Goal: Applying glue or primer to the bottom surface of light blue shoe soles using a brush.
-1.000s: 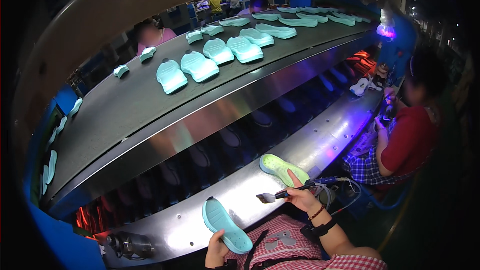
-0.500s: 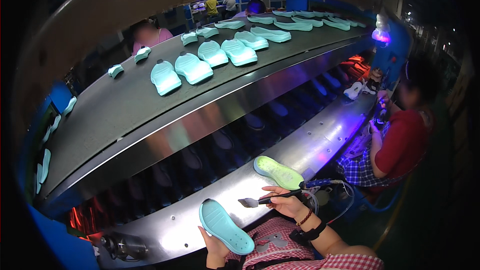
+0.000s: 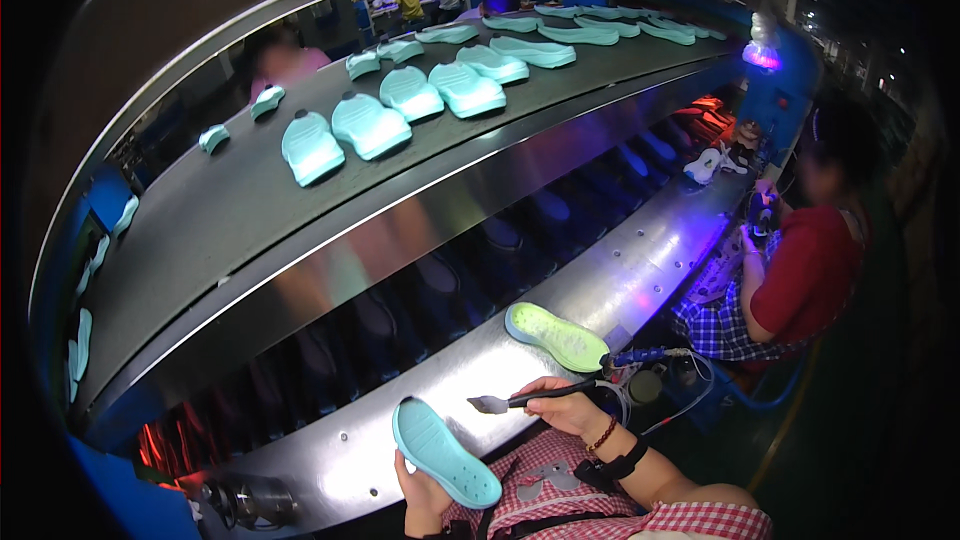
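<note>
A light-blue shoe sole rests in my left hand, tilted, with its hollow, ridged side facing up and several small holes at the nearer end. My fingers grip its left edge. To its right, my right hand holds a brush with a dark handle and pale bristles. The bristle tip points left, above the metal ledge and apart from the sole. Just beyond that hand, a yellow-green sole with a blue rim lies on the ledge.
The curved metal ledge runs before me, with a metal container at its left end. Above it a dark conveyor belt carries several light-blue soles. Dark soles hang or lie beneath. At right sits a co-worker in a red top.
The view has shifted slightly. The brush and my right hand have shifted a little left; the sole stays in my left hand, apart from the brush.
</note>
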Action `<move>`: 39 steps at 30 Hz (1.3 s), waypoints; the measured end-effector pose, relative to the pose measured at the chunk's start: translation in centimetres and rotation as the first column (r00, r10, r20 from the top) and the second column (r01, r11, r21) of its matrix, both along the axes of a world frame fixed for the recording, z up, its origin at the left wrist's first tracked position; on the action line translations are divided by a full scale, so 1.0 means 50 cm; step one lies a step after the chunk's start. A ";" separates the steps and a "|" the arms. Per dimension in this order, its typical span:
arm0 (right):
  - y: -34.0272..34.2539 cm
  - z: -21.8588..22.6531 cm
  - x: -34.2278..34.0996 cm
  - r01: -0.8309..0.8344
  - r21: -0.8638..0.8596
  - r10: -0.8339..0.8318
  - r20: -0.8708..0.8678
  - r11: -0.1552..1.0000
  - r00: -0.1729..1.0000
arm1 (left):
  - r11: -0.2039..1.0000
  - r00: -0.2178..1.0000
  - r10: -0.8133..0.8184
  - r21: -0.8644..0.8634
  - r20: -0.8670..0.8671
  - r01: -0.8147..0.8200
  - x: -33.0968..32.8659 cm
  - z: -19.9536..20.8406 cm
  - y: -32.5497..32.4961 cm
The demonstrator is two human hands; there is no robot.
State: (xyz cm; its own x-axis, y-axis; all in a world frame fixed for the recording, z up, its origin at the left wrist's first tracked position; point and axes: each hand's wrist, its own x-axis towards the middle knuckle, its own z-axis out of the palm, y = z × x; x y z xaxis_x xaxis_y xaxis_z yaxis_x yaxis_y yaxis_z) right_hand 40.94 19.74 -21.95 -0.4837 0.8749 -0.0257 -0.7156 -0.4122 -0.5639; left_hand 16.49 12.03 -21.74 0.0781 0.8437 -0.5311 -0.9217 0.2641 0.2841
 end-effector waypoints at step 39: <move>0.029 0.221 -0.084 -0.516 0.356 0.146 0.698 0.779 0.701 | 0.925 0.992 0.064 0.381 -0.107 -0.018 0.006 0.104 0.058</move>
